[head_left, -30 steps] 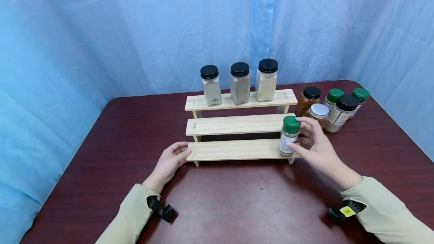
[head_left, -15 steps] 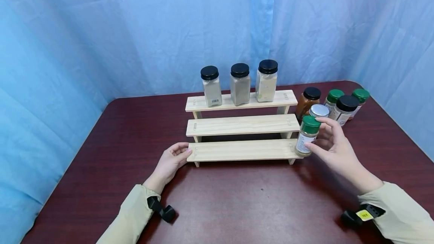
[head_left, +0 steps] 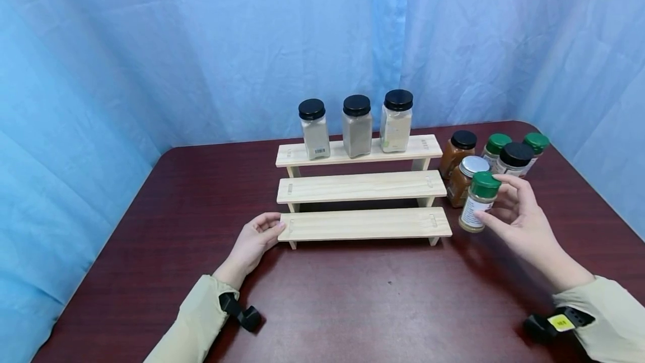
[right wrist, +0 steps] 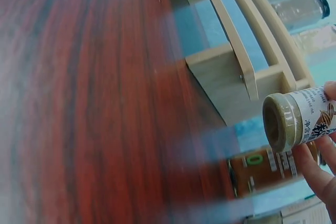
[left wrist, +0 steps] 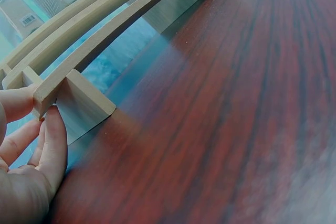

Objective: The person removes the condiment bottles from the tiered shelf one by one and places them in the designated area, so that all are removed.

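Observation:
A three-tier wooden rack (head_left: pixel 363 224) stands mid-table. My left hand (head_left: pixel 254 244) pinches the left end of its lowest shelf, thumb above and fingers beneath, as the left wrist view shows. In my right hand (head_left: pixel 524 227) is a green-capped spice jar (head_left: pixel 477 206) with a white label, held upright between thumb and fingers just right of the rack. The right wrist view shows that jar's base (right wrist: pixel 278 124) facing the camera, off the table. Behind it stands a brown jar with a silver lid (head_left: pixel 459 186). The lower two shelves carry nothing.
On the top shelf stand three black-lidded jars (head_left: pixel 357 128). Right of the rack, a black-lidded brown jar (head_left: pixel 456 156), two green-capped jars (head_left: pixel 535 144) and another black-lidded jar (head_left: pixel 514 162) crowd together. Blue curtains (head_left: pixel 282 43) enclose the dark red table (head_left: pixel 353 301).
My right hand has carried the green-capped jar rightward, from over the right end of the lowest shelf to beyond it. My left hand keeps its place on the rack.

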### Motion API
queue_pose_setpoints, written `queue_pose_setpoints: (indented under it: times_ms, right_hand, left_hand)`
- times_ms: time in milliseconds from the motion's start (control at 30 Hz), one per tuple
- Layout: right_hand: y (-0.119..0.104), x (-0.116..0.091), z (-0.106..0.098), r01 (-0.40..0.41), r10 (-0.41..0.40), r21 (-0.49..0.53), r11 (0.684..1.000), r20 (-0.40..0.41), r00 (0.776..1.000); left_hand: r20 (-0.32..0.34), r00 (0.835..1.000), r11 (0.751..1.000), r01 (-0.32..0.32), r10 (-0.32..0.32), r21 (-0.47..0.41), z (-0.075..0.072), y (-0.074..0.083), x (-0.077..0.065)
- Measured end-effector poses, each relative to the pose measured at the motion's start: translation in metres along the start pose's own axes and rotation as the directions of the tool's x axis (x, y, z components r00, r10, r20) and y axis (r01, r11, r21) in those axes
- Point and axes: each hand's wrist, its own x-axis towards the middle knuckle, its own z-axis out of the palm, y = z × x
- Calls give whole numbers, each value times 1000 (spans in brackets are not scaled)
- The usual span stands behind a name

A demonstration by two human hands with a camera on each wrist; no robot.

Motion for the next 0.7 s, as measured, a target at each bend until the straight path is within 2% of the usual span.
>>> queue_pose_setpoints:
  times_ms: [433,700]
  right_hand:
    - [18,-3,-18,-12,12,1,1000,-40,999]
    - [24,-2,-29,-55,53,-39,998,-50,997]
  left_hand:
    - [4,1000,1000,-8,8,4,0,-1,1]
    - [7,1000,1000,-10,10,4,-1,-2,1]
